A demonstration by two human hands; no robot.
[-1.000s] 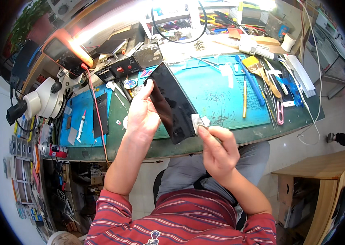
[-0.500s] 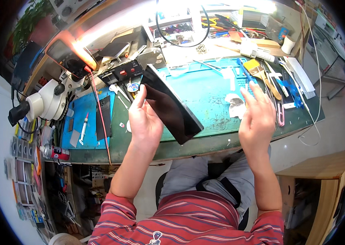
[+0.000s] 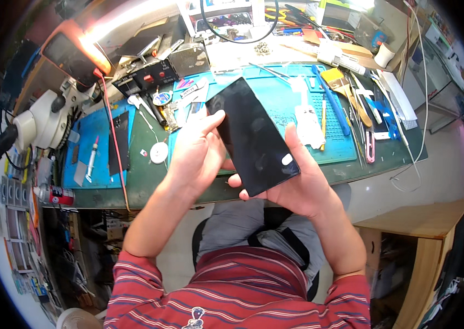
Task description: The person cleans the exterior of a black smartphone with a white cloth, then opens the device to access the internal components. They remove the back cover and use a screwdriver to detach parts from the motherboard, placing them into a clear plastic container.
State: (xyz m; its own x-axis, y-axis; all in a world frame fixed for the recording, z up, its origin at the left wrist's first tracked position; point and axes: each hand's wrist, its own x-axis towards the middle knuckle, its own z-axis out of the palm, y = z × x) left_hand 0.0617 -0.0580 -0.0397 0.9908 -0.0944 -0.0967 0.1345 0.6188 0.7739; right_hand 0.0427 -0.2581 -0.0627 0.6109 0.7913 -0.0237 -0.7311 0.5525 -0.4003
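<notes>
Both hands grip a black, glossy-screened slab like a phone point(image 3: 251, 140), tilted over the front of the bench. My left hand point(image 3: 199, 156) holds its left edge, thumb on the screen's side. My right hand point(image 3: 303, 183) supports the lower right end, thumb along the right edge and fingertips showing below. A small white glare sits near the screen's lower corner. Beyond my right thumb, a crumpled white tissue or cloth point(image 3: 310, 129) lies on the blue silicone mat point(image 3: 334, 149).
A white microscope point(image 3: 32, 125), orange multimeter point(image 3: 67, 55) and red-button black device point(image 3: 133, 82) crowd the left and back. A smaller blue mat point(image 3: 73, 170) holds a syringe point(image 3: 92, 159). Brushes, tools and a blue bar point(image 3: 341, 118) lie right. A wooden cabinet point(image 3: 402, 219) stands lower right.
The white tissue left my right hand and now lies on the mat. My right hand moved out rightward, then back onto the black slab, which is now held in both hands.
</notes>
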